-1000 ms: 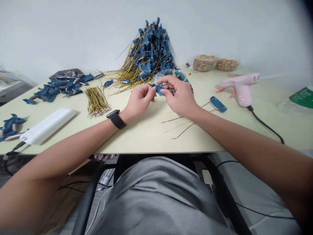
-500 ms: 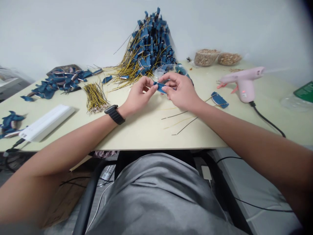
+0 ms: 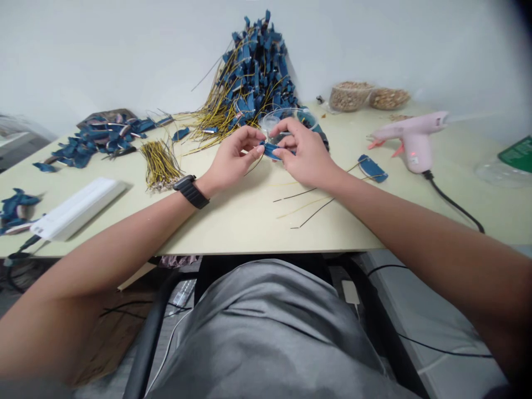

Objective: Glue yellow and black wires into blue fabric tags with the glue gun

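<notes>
A wire point(image 3: 255, 165) has emerged below the left hand point(image 3: 230, 158), which, with the right hand point(image 3: 308, 157), pinches a blue piece point(image 3: 269, 149).

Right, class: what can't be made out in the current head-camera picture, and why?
Head view: small flat blue piece, partly covered by the right hand.
Head view: thin yellow and black wires, middles hidden by the right forearm.
Head view: clear plastic bottle with green label, cut off by the right edge; lettering too blurred.

Pale-yel. table point(image 3: 233, 227) is backed by plain lt.-grey wall point(image 3: 124, 50). Below table, grey flr. point(image 3: 163, 339) is partly seen; blk. chair arms point(image 3: 150, 330) are set nr. table's front edge. Table is lit softly, evenly.
</notes>
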A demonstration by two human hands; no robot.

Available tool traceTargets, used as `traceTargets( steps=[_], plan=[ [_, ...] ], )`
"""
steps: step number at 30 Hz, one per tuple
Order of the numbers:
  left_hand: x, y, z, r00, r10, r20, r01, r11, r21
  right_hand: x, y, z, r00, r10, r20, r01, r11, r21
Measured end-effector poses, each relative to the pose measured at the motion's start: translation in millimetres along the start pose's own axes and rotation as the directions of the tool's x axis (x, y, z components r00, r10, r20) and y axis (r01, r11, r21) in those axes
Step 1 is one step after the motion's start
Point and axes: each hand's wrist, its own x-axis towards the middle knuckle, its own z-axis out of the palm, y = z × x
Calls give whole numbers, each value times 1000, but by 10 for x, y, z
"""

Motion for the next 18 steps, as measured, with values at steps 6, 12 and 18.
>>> traceTargets(
  steps=[6, 12, 18],
  plan=[
    [-12, 24, -32, 998, 54, 40, -57, 994, 93, 5, 47, 16, 1000, -24, 4, 24, 1000, -2],
    [5, 48, -35, 994, 92, 53, -97, 990, 101, 8, 63, 26, 999, -33, 0, 33, 999, -30],
    [1, 33, -42, 995, 93, 43, -98, 983, 154, 3, 43, 21, 998, -55, -6, 54, 996, -77]
  ],
)
